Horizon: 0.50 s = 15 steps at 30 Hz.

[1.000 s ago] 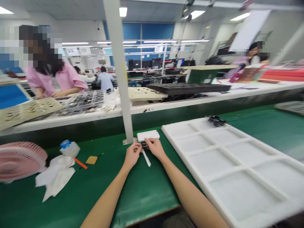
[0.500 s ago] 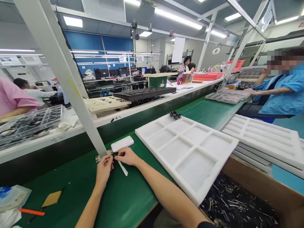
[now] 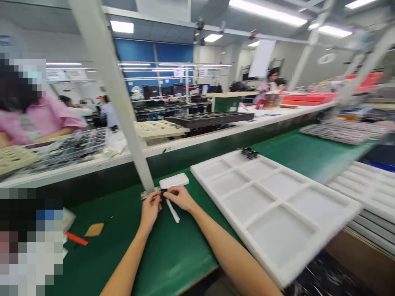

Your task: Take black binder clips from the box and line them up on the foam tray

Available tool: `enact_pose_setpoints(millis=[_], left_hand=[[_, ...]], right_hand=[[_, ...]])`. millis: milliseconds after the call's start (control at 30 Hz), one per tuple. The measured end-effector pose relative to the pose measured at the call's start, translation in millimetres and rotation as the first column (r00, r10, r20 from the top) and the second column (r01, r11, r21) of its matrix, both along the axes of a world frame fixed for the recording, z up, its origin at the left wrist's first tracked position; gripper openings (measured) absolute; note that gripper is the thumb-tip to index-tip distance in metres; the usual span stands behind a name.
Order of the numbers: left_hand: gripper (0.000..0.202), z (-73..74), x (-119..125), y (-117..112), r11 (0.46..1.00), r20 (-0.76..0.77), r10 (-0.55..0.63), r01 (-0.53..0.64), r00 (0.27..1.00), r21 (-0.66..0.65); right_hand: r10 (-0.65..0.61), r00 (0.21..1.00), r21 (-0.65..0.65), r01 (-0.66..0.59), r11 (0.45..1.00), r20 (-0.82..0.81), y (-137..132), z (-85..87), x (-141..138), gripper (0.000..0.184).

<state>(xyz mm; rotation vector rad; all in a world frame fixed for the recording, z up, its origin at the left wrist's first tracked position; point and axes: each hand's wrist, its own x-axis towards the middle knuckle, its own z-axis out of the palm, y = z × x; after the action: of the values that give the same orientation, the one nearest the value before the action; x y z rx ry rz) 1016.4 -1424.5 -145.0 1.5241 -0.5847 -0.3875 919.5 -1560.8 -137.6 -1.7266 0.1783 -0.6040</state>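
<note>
Bright ceiling lamps light a large workroom, with blue panels on the far wall. On the far left, a person in pink is behind a white ledge, which carries some divided trays. Below it, on the left part of the green table, an orange strip and a tan piece lie near each other. Next comes a white post, whose foot stands on the table. Close to this foot, the left hand and the right hand meet, and their fingertips pinch a small black part, too blurred to be identified. A white case lies just beyond them, and a slim white stick on the near side. Further right, a white foam tray with several compartments bears black clips at its far edge. At the far right are red trays; at the near right, more foam trays are stacked
</note>
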Motion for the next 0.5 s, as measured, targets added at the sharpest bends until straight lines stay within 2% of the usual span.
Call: enact_pose_setpoints(millis=[133, 200, 333, 500], left_hand=[[0.038, -4.8, -2, 3, 1.000, 0.010, 0.007, -0.007, 1.000, -0.003], [0.029, -9.0, 0, 4, 1.000, 0.039, 0.022, -0.023, 0.999, 0.021], [0.018, -11.0, -4, 9, 0.994, 0.076, 0.040, -0.048, 0.996, 0.098], [0.019, -1.9, -15, 16, 0.987, 0.140, 0.048, -0.068, 0.989, 0.143]], right_hand=[[0.010, 1.000, 0.079, -0.010, 0.997, 0.004, 6, 2.4, 2, 0.049], [-0.002, 1.000, 0.073, 0.004, 0.997, -0.029, 6, 1.3, 4, 0.054], [-0.007, 0.993, -0.023, 0.004, 1.000, -0.116, 7, -4.3, 3, 0.059], [-0.027, 0.972, -0.224, -0.027, 0.974, -0.234, 8, -9.6, -1, 0.061]])
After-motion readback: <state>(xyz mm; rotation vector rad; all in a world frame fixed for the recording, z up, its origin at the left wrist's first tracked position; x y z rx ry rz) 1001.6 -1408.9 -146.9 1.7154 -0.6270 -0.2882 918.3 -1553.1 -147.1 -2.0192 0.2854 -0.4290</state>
